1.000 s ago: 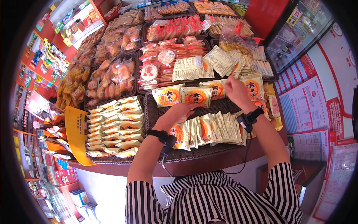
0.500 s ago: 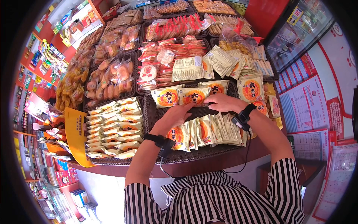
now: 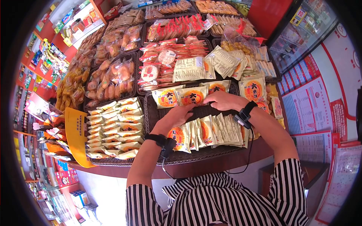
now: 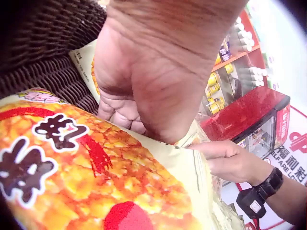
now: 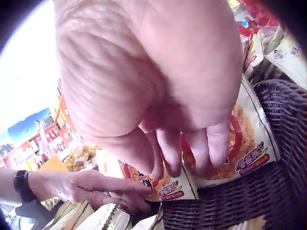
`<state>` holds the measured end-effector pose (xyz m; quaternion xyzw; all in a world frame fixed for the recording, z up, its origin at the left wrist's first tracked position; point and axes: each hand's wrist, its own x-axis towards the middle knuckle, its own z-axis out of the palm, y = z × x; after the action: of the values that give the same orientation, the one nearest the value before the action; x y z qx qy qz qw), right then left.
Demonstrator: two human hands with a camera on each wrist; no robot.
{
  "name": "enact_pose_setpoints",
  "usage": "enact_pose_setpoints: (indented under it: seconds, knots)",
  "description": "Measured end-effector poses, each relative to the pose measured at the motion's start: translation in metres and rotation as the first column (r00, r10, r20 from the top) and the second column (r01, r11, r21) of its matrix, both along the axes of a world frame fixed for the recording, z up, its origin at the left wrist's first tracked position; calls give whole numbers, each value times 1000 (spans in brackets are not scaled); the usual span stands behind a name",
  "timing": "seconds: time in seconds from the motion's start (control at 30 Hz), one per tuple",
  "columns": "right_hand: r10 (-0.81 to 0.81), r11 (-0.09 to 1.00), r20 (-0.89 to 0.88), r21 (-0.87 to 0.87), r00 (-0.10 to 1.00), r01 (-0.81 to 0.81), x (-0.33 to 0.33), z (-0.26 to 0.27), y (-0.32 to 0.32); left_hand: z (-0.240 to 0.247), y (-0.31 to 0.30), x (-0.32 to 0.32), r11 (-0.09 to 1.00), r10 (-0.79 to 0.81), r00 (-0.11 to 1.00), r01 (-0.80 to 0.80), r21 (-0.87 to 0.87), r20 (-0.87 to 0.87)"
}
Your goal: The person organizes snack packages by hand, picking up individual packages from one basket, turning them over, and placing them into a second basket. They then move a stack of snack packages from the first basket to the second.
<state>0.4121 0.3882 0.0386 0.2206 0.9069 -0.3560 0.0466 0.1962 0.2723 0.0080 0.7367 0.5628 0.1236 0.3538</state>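
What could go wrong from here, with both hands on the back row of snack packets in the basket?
1. The left hand reaches across the front row of packets, which stand on edge; the wrist could knock them flat.
2. The back-row packets overlap along the far wall of the basket; a push from the right hand may slide one out of line.

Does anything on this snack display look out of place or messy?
Yes. Some white packets lie loosely on top of the red-wrapped snacks, a different product. At the right, yellow packets lie tilted over the rim of the wicker basket, outside the neat rows.
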Motion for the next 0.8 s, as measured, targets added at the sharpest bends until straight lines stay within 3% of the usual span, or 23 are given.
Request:
enact_pose_setpoints:
  seconds: [0.07, 0.17, 0.23, 0.3, 0.37, 0.43, 0.5, 0.53, 0.6, 0.73, 0.8]
  knots:
    - [31, 999, 20, 20, 999, -31, 0, 9, 0, 0, 0, -1, 1000, -10, 1000, 10, 15, 7]
    - [-85, 994, 45, -68, 995, 88, 0, 31, -2, 1, -1, 0, 999, -22, 1000, 22, 26, -1]
    - [-253, 945, 22, -210, 967, 252, -4, 45, 3, -1, -2, 0, 999, -23, 1000, 23, 25, -17]
    - [-289, 952, -82, -134, 954, 277, -7, 43, 8, -4, -3, -1, 998, -21, 997, 16, 67, 76]
    - [-323, 929, -394, 39, 860, 367, -13, 39, 15, 2, -3, 0, 999, -16, 998, 14, 31, 57]
    - [-343, 906, -401, 98, 850, 412, -18, 41, 19, 6, -3, 0, 1000, -9, 999, 9, -6, 38]
    - [-307, 774, -311, 468, 899, 426, -25, 45, 20, 5, -4, -2, 1000, -14, 997, 12, 23, 74]
    - [-305, 775, -312, 468, 900, 425, -28, 46, 21, 4, -5, -3, 1000, -12, 997, 10, 24, 73]
    - [-90, 619, -303, 729, 949, 291, -32, 46, 22, 4, -7, -5, 999, 23, 995, -25, 24, 98]
    - [-97, 596, -179, 777, 979, 201, -43, 39, 27, 11, -15, -9, 997, 78, 994, -78, -6, 72]
    - [-119, 674, -138, 716, 983, 182, -46, 34, 30, 17, -22, -13, 994, 110, 985, -111, -1, 136]
